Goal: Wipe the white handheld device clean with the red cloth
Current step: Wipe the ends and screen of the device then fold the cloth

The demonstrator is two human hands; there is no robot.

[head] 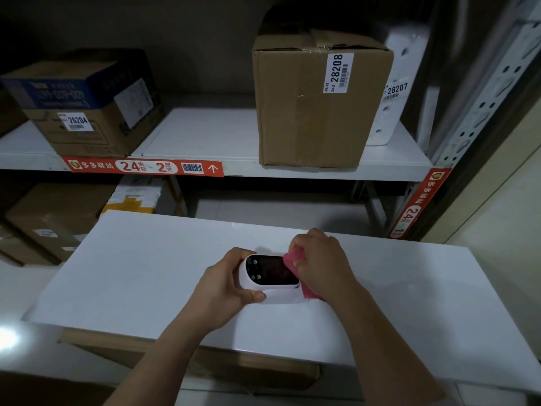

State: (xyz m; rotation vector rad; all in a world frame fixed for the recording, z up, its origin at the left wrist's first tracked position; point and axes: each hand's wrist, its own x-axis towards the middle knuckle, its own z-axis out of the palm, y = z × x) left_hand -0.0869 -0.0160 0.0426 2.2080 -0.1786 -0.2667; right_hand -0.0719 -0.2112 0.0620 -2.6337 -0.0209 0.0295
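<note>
The white handheld device [270,273] has a dark screen and small round buttons at its left end. It is held just above the white table [131,273], tilted with its screen facing up. My left hand [225,288] grips its left end, thumb along the lower edge. My right hand [319,259] holds the bunched red cloth [292,259] and presses it against the right end of the screen. More of the cloth shows below that hand. The device's right end is hidden under the cloth and fingers.
A metal shelf [292,171] stands behind the table. On it are a tall cardboard box [310,112] labelled 28208, a white package [395,92] and a box [87,109] labelled 26204. More parcels [58,218] lie on the lower level at left.
</note>
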